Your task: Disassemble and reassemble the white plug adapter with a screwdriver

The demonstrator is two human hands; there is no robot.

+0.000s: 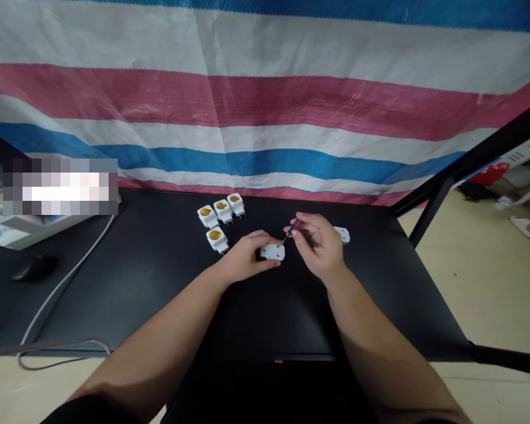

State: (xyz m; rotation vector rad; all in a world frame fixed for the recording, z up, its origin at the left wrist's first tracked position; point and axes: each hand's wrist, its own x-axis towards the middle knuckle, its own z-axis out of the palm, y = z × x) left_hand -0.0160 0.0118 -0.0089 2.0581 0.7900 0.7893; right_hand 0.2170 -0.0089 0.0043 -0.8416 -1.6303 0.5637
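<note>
Gripping: left hand [248,257] closed on white plug housing [272,252] | right hand [317,245] pinching small blue-handled screwdriver [292,228]

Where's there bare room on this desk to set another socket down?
Free: the black desk between the white cable and the left hand, and the strip right of the white cover, before the desk edge. Crowded: around the four lamp sockets and the right hand with its screwdriver.

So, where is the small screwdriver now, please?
In the head view, the small screwdriver is pinched in the right hand, its tip reaching toward the white plastic socket under the left hand.
</note>
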